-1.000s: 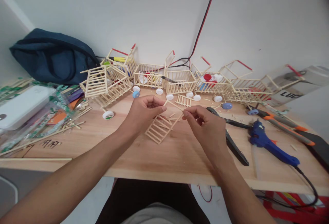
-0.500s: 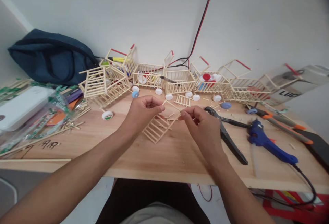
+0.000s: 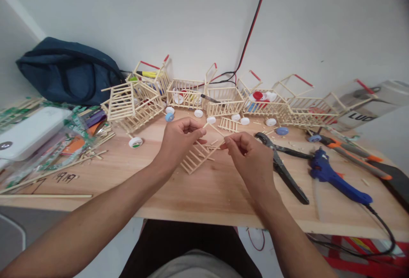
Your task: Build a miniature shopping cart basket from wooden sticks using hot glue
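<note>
Above the middle of the table, a small ladder-like frame of thin wooden sticks (image 3: 204, 159) is held tilted between my two hands. My left hand (image 3: 179, 144) pinches its upper left side between thumb and fingers, covering part of the slats. At the upper right corner, the thumb and fingertips of my right hand (image 3: 252, 154) are closed on the frame. Just behind it, another slatted stick panel (image 3: 228, 124) lies flat, with short cut sticks around it.
Several miniature stick carts (image 3: 223, 101) with bottle-cap wheels line the wall. To the right lie black-handled cutters (image 3: 289, 180), a blue glue gun (image 3: 338, 182) and orange-grey pliers (image 3: 354, 154). A blue bag (image 3: 68, 71) and a white device (image 3: 33, 133) are at left.
The stick frame has tilted a little, its lower corner rising slightly and its slats showing narrower. Both hands keep their pinch. The whole view has shifted slightly.
</note>
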`<state>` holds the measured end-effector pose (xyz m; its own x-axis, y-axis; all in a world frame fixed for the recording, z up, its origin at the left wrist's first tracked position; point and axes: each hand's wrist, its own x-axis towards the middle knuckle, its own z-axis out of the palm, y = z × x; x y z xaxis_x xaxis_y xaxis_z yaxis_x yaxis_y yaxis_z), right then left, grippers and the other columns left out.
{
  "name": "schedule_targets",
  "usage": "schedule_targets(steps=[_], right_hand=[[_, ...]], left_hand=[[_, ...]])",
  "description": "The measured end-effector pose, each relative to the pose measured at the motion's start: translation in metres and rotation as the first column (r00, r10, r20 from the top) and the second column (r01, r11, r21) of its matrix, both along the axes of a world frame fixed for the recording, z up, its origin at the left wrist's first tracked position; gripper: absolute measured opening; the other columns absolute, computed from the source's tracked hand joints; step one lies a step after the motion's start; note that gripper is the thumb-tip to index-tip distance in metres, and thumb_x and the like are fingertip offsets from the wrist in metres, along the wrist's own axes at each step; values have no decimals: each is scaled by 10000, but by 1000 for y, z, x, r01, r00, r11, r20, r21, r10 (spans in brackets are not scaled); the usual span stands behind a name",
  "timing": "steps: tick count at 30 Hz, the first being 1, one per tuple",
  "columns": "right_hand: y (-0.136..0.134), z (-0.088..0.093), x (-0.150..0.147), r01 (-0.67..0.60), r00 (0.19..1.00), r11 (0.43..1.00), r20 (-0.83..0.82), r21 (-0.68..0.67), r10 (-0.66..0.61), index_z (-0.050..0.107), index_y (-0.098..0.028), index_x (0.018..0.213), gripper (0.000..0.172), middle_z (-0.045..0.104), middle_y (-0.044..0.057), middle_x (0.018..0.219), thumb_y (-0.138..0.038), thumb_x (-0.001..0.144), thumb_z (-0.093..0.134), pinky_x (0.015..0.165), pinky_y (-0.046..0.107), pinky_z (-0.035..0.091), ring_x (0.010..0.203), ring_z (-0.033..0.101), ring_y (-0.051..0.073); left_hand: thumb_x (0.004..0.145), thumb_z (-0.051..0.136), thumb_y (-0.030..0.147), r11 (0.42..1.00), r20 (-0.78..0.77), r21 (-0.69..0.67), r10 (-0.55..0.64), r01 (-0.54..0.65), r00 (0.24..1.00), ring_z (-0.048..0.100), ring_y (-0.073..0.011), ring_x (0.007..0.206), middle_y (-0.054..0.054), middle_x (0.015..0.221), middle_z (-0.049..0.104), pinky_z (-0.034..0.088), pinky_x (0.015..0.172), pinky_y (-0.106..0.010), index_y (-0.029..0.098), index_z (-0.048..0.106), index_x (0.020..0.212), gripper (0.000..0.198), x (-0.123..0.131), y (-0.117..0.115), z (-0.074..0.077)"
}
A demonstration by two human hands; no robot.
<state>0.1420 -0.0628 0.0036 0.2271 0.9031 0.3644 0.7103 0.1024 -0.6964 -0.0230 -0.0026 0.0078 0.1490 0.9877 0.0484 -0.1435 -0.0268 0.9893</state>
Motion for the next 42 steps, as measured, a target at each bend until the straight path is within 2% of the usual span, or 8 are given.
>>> schedule_targets(steps=[10,15,19,27,42], right_hand=[[-1,2,2,-16,1000,1000,2,4,16,683,-194,776,236,684,-7,662,-357,891,559,575,237,381,523,543,106],[1,1,6,-69,997,997,-32,-28,68,681,-193,760,248,700,-7,681,-365,891,560,587,235,385,552,557,106],[1,1,6,-68,996,996,-61,-51,65,680,-192,764,247,707,-6,680,-370,886,559,563,239,375,526,538,105],[3,-2,7,-104,991,993,-84,-50,100,676,-199,770,246,727,8,740,-369,893,547,593,249,395,579,581,123],[2,0,5,-92,989,994,-119,-52,85,668,-194,771,230,714,0,722,-349,893,549,601,246,397,578,561,116]], left_hand=[[612,811,280,999,63,-36,-12,14,998,639,-109,589,12,657,648,605,644,-289,123,634,696,251,1,2,-3],[632,797,272,999,42,-40,-19,21,999,639,-109,583,8,662,651,601,629,-283,122,639,708,231,-1,3,-5],[637,796,263,999,36,-33,-18,19,999,636,-106,577,10,660,649,599,626,-279,119,643,712,223,-1,3,-4],[641,793,261,999,27,-27,-25,26,999,638,-106,575,12,659,645,601,622,-277,124,646,710,212,-1,3,-5],[651,782,242,999,44,-37,-25,27,999,644,-107,579,12,659,648,604,620,-271,124,641,720,196,0,2,-4]])
